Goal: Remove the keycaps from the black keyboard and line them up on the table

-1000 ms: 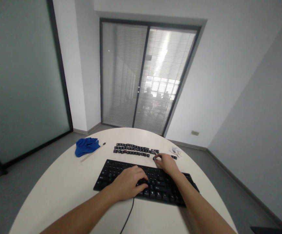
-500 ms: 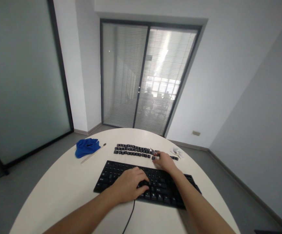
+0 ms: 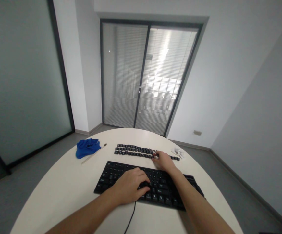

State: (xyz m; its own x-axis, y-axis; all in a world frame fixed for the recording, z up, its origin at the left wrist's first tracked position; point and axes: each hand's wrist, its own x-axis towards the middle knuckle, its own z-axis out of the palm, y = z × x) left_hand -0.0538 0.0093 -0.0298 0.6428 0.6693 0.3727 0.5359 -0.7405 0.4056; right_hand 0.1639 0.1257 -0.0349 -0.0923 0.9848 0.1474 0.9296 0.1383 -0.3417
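Keyboard (image 3: 164, 188) partly hidden by left hand (image 3: 132, 183) and right forearm (image 3: 191, 195). Some keycaps (image 3: 131, 149) blocked by right hand (image 3: 164, 161); legends too small to be read; slim tool (image 3: 152, 150) mostly covered. Cord (image 3: 131, 217), counter (image 3: 58, 195) cut off by 1 edge, the bottom.

You are facing a black keyboard (image 3: 161, 187) with pale markings, black keycaps (image 3: 131, 149), a bright blue cloth (image 3: 87, 148), a cream table (image 3: 70, 188) and finely striped, greyish-white blinds (image 3: 121, 78).

Dim grey light, bright glare behind the right-hand blinds (image 3: 166, 71), soft detail, stretched edges.
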